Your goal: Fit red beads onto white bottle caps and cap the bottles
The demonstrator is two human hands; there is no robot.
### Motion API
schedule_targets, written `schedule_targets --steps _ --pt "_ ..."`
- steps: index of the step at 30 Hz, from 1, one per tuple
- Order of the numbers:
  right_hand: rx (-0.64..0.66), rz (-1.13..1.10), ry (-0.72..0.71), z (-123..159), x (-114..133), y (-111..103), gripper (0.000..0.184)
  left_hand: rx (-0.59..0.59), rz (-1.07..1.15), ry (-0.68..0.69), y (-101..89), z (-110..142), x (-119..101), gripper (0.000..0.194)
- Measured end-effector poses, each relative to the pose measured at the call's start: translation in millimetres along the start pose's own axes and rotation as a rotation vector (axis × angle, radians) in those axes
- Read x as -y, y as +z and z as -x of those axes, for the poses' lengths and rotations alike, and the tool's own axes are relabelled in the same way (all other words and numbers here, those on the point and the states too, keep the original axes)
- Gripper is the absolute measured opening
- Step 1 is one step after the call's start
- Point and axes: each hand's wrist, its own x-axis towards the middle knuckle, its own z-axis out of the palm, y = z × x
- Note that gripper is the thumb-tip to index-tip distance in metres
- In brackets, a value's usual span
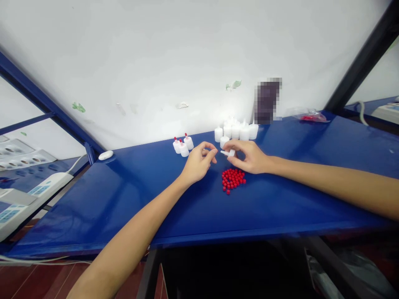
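My right hand (249, 157) pinches a small white nozzle cap (228, 153) on its side, just above a heap of several small red caps (233, 179) on the blue table (156, 199). Facing it, my left hand (199, 162) has its fingertips curled into a pinch close to the nozzle's tip; whether it holds a red cap I cannot make out. Three white caps with red tips (183, 146) stand to the left of my left hand. A cluster of plain white caps (237, 131) stands behind my right hand by the wall.
A white wall rises behind the table. A small white oval object (105, 155) lies at the table's back left corner. A clear bag with red pieces (308, 116) lies at the back right. White power strips (28, 195) sit on the bench to the left.
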Motion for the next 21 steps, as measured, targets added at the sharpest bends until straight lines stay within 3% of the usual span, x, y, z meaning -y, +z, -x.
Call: schedule_targets --steps 10,15,21 --pt "-0.004 0.081 -0.132 0 3 -1 0.019 0.087 0.240 -0.112 5.8 3 -3 0.015" --pt "-0.012 0.085 -0.101 -2 1 2 0.026 0.067 0.266 -0.101 3.7 2 -1 0.018" --pt "-0.050 0.109 -0.087 -4 -10 5 0.043 0.151 0.297 -0.109 1.8 1 0 0.050"
